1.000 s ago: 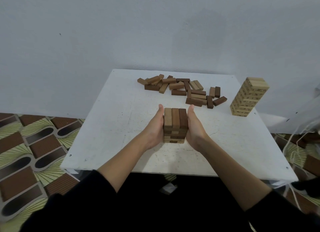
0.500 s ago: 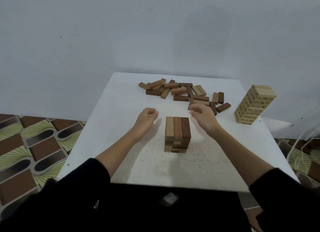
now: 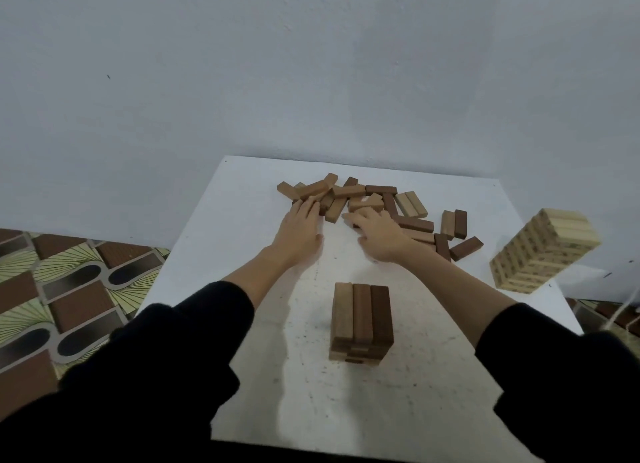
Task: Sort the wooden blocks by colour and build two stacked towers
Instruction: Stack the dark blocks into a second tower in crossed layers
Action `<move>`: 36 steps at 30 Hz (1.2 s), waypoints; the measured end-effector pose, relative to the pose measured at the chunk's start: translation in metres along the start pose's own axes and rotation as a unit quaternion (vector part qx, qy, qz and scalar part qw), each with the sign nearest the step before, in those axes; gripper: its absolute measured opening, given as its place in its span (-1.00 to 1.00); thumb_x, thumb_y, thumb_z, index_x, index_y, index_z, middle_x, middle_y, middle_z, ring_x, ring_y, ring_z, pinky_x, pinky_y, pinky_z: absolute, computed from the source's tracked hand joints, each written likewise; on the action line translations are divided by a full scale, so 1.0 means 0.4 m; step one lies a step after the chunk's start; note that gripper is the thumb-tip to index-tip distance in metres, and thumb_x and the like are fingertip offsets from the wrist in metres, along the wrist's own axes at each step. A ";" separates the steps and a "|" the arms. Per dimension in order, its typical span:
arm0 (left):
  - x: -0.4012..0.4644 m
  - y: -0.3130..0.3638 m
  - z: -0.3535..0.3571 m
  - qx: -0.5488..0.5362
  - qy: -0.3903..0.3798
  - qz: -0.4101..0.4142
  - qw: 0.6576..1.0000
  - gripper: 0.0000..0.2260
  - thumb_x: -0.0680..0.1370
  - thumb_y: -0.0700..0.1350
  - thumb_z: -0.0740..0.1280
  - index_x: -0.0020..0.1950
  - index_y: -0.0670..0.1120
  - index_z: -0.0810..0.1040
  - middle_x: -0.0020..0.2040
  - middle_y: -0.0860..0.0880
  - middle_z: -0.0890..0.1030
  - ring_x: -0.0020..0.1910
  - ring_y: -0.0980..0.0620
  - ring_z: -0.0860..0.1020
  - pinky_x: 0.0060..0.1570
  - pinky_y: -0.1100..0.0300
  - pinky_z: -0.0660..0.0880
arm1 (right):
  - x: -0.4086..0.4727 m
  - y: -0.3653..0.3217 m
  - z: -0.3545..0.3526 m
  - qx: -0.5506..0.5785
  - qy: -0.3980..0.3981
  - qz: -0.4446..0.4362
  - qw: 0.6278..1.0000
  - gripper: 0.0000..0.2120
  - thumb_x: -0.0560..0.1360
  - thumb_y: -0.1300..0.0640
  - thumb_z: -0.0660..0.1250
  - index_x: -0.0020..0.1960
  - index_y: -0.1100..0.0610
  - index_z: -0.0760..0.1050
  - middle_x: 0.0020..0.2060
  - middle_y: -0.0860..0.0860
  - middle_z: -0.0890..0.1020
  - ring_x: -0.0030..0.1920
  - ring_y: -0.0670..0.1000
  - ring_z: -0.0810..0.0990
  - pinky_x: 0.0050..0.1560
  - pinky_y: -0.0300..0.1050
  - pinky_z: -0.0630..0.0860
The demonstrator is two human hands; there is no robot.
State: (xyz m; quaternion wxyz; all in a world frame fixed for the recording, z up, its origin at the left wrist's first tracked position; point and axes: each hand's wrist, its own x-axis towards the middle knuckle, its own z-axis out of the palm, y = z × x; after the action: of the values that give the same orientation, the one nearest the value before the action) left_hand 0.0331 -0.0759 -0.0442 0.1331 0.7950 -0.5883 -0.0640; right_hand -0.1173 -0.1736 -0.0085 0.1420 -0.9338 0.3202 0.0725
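Two hands, left hand (image 3: 300, 228) and right hand (image 3: 377, 232), fingers spread flat, touch the loose blocks (image 3: 367, 203) near the bench (image 3: 221, 248) far edge; brown tower (image 3: 362, 320) mid-bench, pale tower (image 3: 543, 251) at the right edge.

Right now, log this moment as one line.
left hand: on loose blocks | right hand: reaching same | brown tower: free | pale tower: untouched
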 end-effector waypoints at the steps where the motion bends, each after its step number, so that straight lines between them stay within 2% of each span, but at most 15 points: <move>1: 0.003 -0.008 0.008 0.030 -0.015 -0.010 0.999 -0.47 0.62 -0.11 0.14 0.53 -0.24 0.05 0.56 -0.16 0.02 0.54 -0.14 -0.04 0.48 -0.06 0.04 | 0.014 -0.005 0.002 -0.035 -0.020 0.008 0.999 -0.46 0.59 0.21 0.11 0.52 -0.04 0.05 0.49 0.07 0.10 0.43 0.26 0.09 0.39 0.20 0.17; 4: -0.007 -0.024 0.017 0.097 -0.004 -0.009 0.995 -0.49 0.64 -0.08 0.07 0.54 -0.20 0.03 0.56 -0.12 0.04 0.52 -0.12 0.04 0.44 -0.03 0.17 | 0.037 -0.025 0.007 -0.088 -0.039 0.023 0.995 -0.42 0.59 0.15 0.12 0.53 -0.07 -0.04 0.50 0.11 -0.03 0.45 0.31 -0.06 0.37 0.26 0.16; 6: -0.002 -0.029 0.011 0.111 0.036 0.006 0.993 -0.55 0.61 -0.10 0.10 0.49 -0.22 0.22 0.49 -0.16 0.24 0.43 -0.14 0.25 0.31 -0.02 0.31 | 0.057 -0.030 0.006 -0.107 -0.041 0.038 0.993 -0.40 0.57 0.16 0.11 0.53 -0.06 -0.06 0.50 0.13 -0.04 0.45 0.32 -0.06 0.38 0.27 0.13; 8: 0.012 -0.036 0.006 0.121 0.080 0.039 0.989 -0.65 0.53 -0.13 0.16 0.25 -0.22 0.49 0.25 -0.19 0.52 0.19 -0.17 0.51 0.10 -0.03 0.46 | 0.069 -0.034 0.007 -0.124 -0.038 0.050 0.990 -0.40 0.57 0.16 0.10 0.53 -0.06 -0.07 0.50 0.14 -0.04 0.44 0.32 -0.04 0.39 0.25 0.11; 9: 0.020 -0.042 0.008 0.125 0.105 0.057 0.985 -0.73 0.49 -0.16 0.23 0.13 -0.21 0.55 0.11 -0.18 0.59 0.07 -0.18 0.56 -0.02 -0.03 0.51 | 0.070 -0.034 0.008 -0.131 -0.032 0.052 0.990 -0.40 0.57 0.17 0.10 0.53 -0.07 -0.06 0.50 0.14 -0.03 0.44 0.31 -0.02 0.38 0.24 0.11; 12: 0.028 -0.052 -0.003 0.109 0.122 0.083 0.983 -0.82 0.38 -0.28 0.43 -0.03 -0.22 0.58 -0.05 -0.18 0.58 -0.09 -0.20 0.54 -0.32 0.06 0.46 | 0.071 -0.035 0.008 -0.108 -0.021 0.052 0.993 -0.39 0.53 0.23 0.11 0.50 -0.11 0.01 0.49 0.13 -0.02 0.44 0.30 -0.01 0.37 0.22 0.15; 13: 0.029 -0.053 -0.005 0.122 0.115 0.080 0.983 -0.83 0.41 -0.29 0.41 -0.02 -0.21 0.58 -0.03 -0.17 0.57 -0.07 -0.19 0.52 -0.33 0.08 0.41 | 0.069 -0.036 0.007 -0.098 -0.019 0.048 0.994 -0.38 0.52 0.25 0.12 0.49 -0.12 0.05 0.48 0.13 0.00 0.43 0.29 0.00 0.36 0.22 0.17; 16: 0.037 -0.061 -0.002 0.168 0.076 0.061 0.981 -0.80 0.55 -0.23 0.24 0.15 -0.12 0.55 0.10 -0.11 0.52 0.13 -0.14 0.41 -0.13 0.12 0.28 | 0.054 -0.036 0.007 -0.086 -0.008 0.016 0.996 -0.41 0.49 0.31 0.11 0.44 -0.11 0.15 0.37 0.13 0.16 0.36 0.26 0.10 0.27 0.16 0.28; 19: 0.047 -0.056 -0.005 0.043 0.053 -0.029 0.997 -0.77 0.60 -0.16 0.20 0.19 -0.17 0.52 0.09 -0.15 0.49 0.14 -0.14 0.42 -0.02 0.09 0.34 | 0.035 -0.030 0.013 -0.088 0.010 -0.028 0.996 -0.43 0.49 0.32 0.10 0.42 -0.09 0.19 0.22 0.11 0.28 0.21 0.20 0.22 0.12 0.04 0.41; 21: 0.047 -0.049 -0.008 -0.086 0.052 -0.081 0.992 -0.78 0.58 -0.17 0.24 0.17 -0.23 0.52 0.04 -0.19 0.50 0.06 -0.15 0.47 -0.03 0.10 0.39 | 0.027 -0.030 0.017 -0.095 0.017 -0.066 0.993 -0.44 0.49 0.35 0.10 0.41 -0.07 0.24 0.19 0.11 0.31 0.12 0.16 0.27 0.06 -0.03 0.42; 23: 0.041 -0.035 -0.014 -0.152 0.055 -0.100 0.982 -0.78 0.58 -0.18 0.26 0.19 -0.23 0.50 0.05 -0.20 0.51 0.01 -0.12 0.47 -0.06 0.18 0.34 | 0.018 -0.027 0.017 -0.094 0.028 -0.089 0.991 -0.45 0.49 0.39 0.10 0.40 -0.01 0.29 0.20 0.11 0.32 0.08 0.13 0.29 0.05 -0.05 0.43; 27: 0.035 -0.017 -0.016 -0.151 0.022 -0.117 0.981 -0.77 0.60 -0.16 0.24 0.21 -0.21 0.56 0.13 -0.20 0.46 0.07 -0.12 0.48 -0.04 0.30 0.28 | 0.020 0.002 0.010 -0.047 0.074 -0.016 0.996 -0.58 0.49 0.41 0.13 0.32 0.20 0.35 0.27 0.17 0.36 0.28 0.17 0.27 0.18 -0.01 0.41; 31: 0.025 -0.018 -0.018 -0.169 0.013 -0.144 0.975 -0.75 0.59 -0.19 0.26 0.25 -0.23 0.52 0.20 -0.22 0.42 0.09 -0.13 0.49 0.01 0.33 0.30 | 0.026 0.011 0.006 -0.102 0.088 0.049 0.990 -0.81 0.53 0.28 0.20 0.13 0.20 0.46 0.19 0.15 0.45 0.19 0.14 0.35 0.07 -0.06 0.37; 34: 0.017 -0.018 -0.024 -0.190 0.022 -0.155 0.969 -0.72 0.58 -0.24 0.27 0.29 -0.24 0.47 0.20 -0.21 0.44 0.09 -0.12 0.51 0.00 0.35 0.30 | 0.032 -0.002 -0.003 0.012 0.086 0.072 0.994 -0.74 0.54 0.13 0.30 0.16 0.25 0.47 0.14 0.14 0.51 0.12 0.12 0.47 0.01 -0.08 0.43; 36: 0.012 -0.020 -0.027 -0.206 0.029 -0.159 0.965 -0.72 0.57 -0.32 0.24 0.27 -0.28 0.46 0.18 -0.26 0.46 0.10 -0.16 0.50 0.06 0.29 0.37 | 0.039 -0.014 -0.006 0.111 0.082 0.089 0.986 -0.70 0.55 0.10 0.30 0.14 0.31 0.49 0.03 0.17 0.57 0.01 0.12 0.55 -0.04 -0.09 0.47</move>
State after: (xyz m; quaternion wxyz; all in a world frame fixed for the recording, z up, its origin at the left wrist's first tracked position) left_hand 0.0447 -0.0770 -0.0359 0.2992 0.8352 -0.4243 -0.1815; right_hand -0.1015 -0.1791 -0.0086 0.2109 -0.8828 0.4189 -0.0274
